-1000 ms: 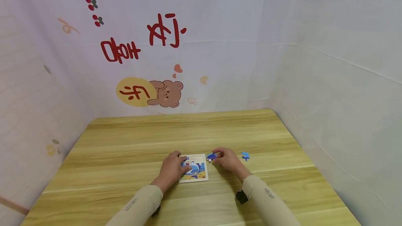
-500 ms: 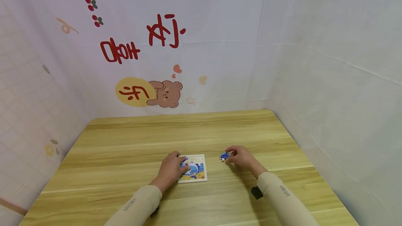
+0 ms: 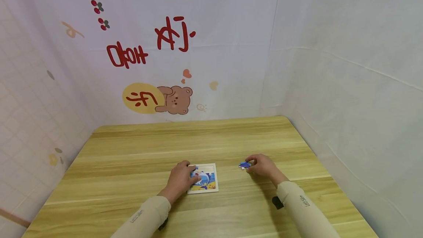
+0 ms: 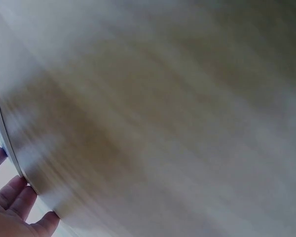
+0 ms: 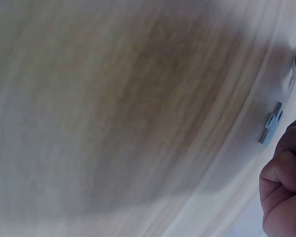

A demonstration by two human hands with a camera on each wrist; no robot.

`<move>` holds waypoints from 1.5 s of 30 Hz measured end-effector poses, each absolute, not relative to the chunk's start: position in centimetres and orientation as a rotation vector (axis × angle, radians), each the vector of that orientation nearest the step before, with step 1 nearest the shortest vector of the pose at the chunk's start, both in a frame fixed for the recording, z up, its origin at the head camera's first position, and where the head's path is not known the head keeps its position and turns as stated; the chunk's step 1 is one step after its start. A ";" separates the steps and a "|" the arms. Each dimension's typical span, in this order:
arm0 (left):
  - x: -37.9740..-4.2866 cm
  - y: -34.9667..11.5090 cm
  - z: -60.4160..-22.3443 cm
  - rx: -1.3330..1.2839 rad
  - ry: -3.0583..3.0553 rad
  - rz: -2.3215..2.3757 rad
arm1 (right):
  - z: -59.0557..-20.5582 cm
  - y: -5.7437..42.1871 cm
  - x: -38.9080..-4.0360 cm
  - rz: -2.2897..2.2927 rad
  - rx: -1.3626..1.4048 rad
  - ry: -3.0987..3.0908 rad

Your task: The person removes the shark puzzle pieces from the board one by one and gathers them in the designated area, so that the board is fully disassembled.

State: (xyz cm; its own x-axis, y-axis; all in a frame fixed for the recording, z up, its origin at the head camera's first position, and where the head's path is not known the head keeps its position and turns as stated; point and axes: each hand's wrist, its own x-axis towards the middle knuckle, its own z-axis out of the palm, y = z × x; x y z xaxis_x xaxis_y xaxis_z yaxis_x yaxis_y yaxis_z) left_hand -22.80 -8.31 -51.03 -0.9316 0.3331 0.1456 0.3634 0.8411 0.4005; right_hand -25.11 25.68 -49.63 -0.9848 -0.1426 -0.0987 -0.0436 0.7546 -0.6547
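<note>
While the left hand [image 3: 180, 179] rested flat-fingered on the puzzle board [image 3: 211, 184] near the table's [image 3: 231, 135] front edge, the right hand [image 3: 262, 165] pinched a blue puzzle piece [image 3: 244, 165] just right of the board; seemingly mid-assembly, the piece next needed aligning with an open slot

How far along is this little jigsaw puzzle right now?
Done: the puzzle board on the wooden table already shows most of its picture. In hand: the right hand pinches a blue puzzle piece off to the board's right, while the left hand rests on the board's left side. Left: that piece is not yet on the board; any gaps under the left hand are hidden.
</note>
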 end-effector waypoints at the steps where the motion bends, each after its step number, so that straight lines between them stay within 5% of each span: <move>1: -22.8 -8.4 -51.1 -0.556 -2.945 -0.660 | -49.7 25.6 -25.1 -1.026 -0.154 2.820; 22: -22.3 -9.7 -51.1 -0.519 -2.981 -0.698 | -49.3 22.8 -24.9 -1.004 -0.165 2.863; 45: -22.7 -11.6 -50.5 -0.560 -2.989 -0.736 | -49.2 8.3 -24.2 -1.287 -0.287 2.647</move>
